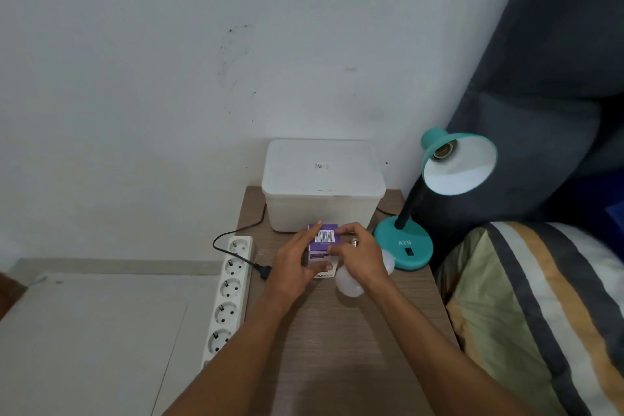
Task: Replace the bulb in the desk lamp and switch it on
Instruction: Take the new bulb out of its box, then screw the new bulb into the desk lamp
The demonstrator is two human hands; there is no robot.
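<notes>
We see both hands on the small purple and white cardboard bulb box point(323, 248): the left hand point(297, 263) and the right hand point(358, 255) each have their grip closed on it. Two white bulbs point(349, 285) lie just beside it, partly under the right hand. The box stands before the white plastic container point(322, 186). The turquoise desk lamp point(405, 246) stands near the right edge of the narrow wooden worktop point(337, 348); its shade points towards us, socket empty. The front of the worktop is free.
</notes>
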